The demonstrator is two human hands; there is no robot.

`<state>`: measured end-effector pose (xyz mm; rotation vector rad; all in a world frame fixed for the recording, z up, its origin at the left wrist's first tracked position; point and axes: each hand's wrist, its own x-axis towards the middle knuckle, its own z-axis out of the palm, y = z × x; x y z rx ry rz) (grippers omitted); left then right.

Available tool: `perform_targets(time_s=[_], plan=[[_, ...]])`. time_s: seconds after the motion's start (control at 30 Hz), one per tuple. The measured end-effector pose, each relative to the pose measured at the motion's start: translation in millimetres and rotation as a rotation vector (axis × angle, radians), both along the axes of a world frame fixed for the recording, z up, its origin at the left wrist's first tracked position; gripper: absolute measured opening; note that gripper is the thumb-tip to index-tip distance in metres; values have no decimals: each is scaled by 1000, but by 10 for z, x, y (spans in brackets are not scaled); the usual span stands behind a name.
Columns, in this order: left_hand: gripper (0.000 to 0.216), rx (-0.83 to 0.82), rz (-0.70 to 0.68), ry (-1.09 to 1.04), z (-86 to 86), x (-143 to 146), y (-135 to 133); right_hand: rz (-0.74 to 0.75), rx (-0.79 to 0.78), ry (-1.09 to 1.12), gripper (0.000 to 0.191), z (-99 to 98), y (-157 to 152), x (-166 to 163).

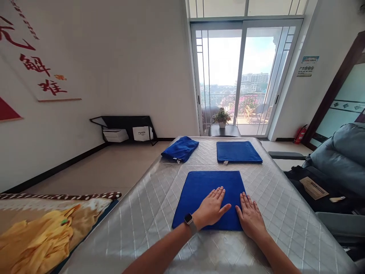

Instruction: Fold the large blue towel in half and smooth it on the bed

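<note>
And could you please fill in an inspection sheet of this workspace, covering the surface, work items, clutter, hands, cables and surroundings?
Surface: silvery quilted cover, with diamond stitching.
Work items: near blue cloth spread flat; far-left blue cloth skewed and rumpled; far-right blue cloth lying flat.
Clutter: yellow fabric at left and brown card at right, both off the quilted cover.
Hands: left hand open over the near cloth, watch on its wrist; right hand open at that cloth's right edge.
Cables: nothing seen.
Surroundings: glass doors ahead, potted plant before them, fire extinguisher at right.
</note>
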<state>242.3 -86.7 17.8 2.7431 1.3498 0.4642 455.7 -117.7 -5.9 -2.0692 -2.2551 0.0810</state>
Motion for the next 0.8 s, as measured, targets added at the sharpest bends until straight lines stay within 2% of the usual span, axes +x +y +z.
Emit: perform_targets(time_s=[0.07,0.13,0.2,0.27,0.43,0.67,0.8], plan=[[69,1,-87,-12,-17,363,-82,9,-1,-28,64,-4,-8,7],[69,-4,-89,-28,-51,620,-117,21,4,-56,61,-5,-22,16],[69,-11,-55,-41,-89,735,-127,39,11,-63,60,-2,-33,23],[70,-17,-34,-45,-121,709,-133,50,13,-52,60,4,-34,22],[71,-52,13,-6,-130,236,-208,18,16,-21,65,-5,-1,10],[72,-96,291,100,-169,-706,-462,34,32,-2,67,-52,7,28],[73,-78,411,120,-263,-1062,-616,26,41,4,68,-66,11,33]])
